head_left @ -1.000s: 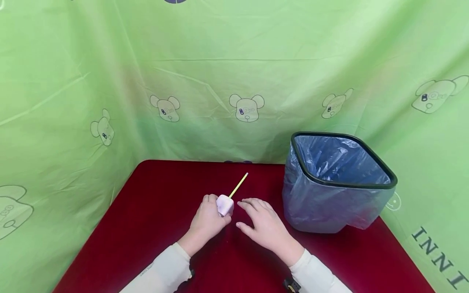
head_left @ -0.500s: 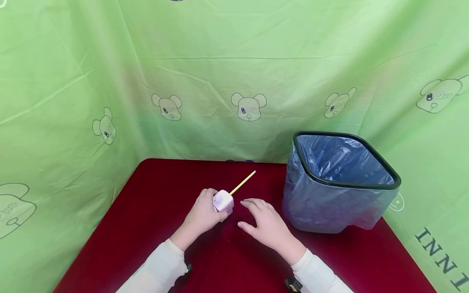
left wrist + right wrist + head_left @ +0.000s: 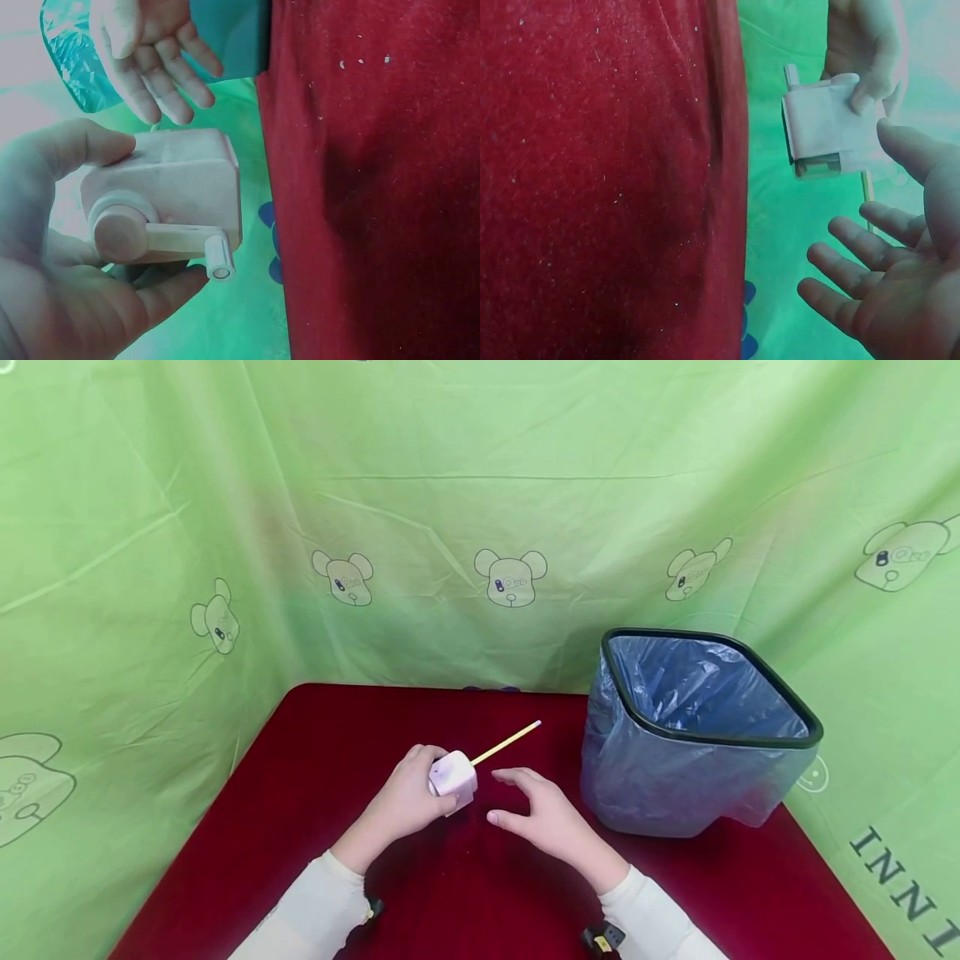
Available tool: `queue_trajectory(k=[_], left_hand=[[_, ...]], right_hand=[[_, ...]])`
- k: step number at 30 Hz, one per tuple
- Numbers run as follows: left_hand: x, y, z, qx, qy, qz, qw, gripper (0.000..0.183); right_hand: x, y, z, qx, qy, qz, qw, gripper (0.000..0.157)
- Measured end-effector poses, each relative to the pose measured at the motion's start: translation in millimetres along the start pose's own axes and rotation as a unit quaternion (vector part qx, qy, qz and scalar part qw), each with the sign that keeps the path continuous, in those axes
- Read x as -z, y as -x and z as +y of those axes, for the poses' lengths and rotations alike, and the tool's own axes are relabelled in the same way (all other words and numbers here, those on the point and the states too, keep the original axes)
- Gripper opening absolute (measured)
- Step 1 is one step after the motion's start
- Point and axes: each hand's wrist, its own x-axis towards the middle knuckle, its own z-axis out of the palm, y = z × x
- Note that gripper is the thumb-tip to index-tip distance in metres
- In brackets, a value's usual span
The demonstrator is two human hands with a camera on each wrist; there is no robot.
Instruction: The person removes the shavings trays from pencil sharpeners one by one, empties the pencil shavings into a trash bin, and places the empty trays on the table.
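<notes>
My left hand (image 3: 396, 802) grips a pale pink hand-crank pencil sharpener (image 3: 454, 775) over the table, thumb on one side and fingers on the other. A yellow pencil (image 3: 506, 743) sticks out of it, pointing away and to the right. In the left wrist view the crank (image 3: 184, 236) with its small knob faces the camera. The right wrist view shows a see-through shavings drawer (image 3: 817, 166) low on the sharpener's body. Just right of the sharpener, my right hand (image 3: 553, 820) hovers apart from it with spread, relaxed fingers and holds nothing.
At the right of the table stands a bin (image 3: 690, 785) with a black rim and a bluish plastic liner. Dark red cloth covers the table (image 3: 337, 727). Small pale specks lie on it. A green printed curtain (image 3: 420, 527) hangs around the back and sides.
The left hand has turned the sharpener, so the pencil's far end has swung to the right. That hand also shifted slightly left. The right hand stays nearly in place.
</notes>
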Motion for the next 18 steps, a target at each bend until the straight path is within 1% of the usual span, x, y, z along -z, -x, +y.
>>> queue_trajectory(k=[3, 6, 9, 13, 15, 18], left_hand=[[3.4, 0.9, -0.8, -0.007, 0.014, -0.011, 0.9998, 0.06], [5.6, -0.3, -1.4, -0.006, 0.036, -0.023, 0.9991, 0.058], [7.1, 0.0, -2.2, -0.004, 0.055, -0.029, 0.9981, 0.057], [9.9, 1.9, -3.1, -0.002, 0.072, -0.035, 0.9968, 0.056], [10.9, 1.9, -3.4, -0.003, 0.081, -0.041, 0.9959, 0.055], [12.8, 0.4, -3.6, -0.007, 0.096, -0.053, 0.9939, 0.054]], right_hand=[[0.1, 1, 1, -0.009, -0.022, -0.005, 1.0, 0.061], [0.7, 1, 2, -0.023, -0.058, -0.018, 0.998, 0.061], [0.1, 2, 4, -0.038, -0.101, -0.035, 0.994, 0.061], [-1.2, 1, 6, -0.043, -0.142, -0.051, 0.988, 0.06], [-0.5, 1, 6, -0.045, -0.171, -0.062, 0.982, 0.06], [1.1, -2, 7, -0.048, -0.22, -0.076, 0.971, 0.06]])
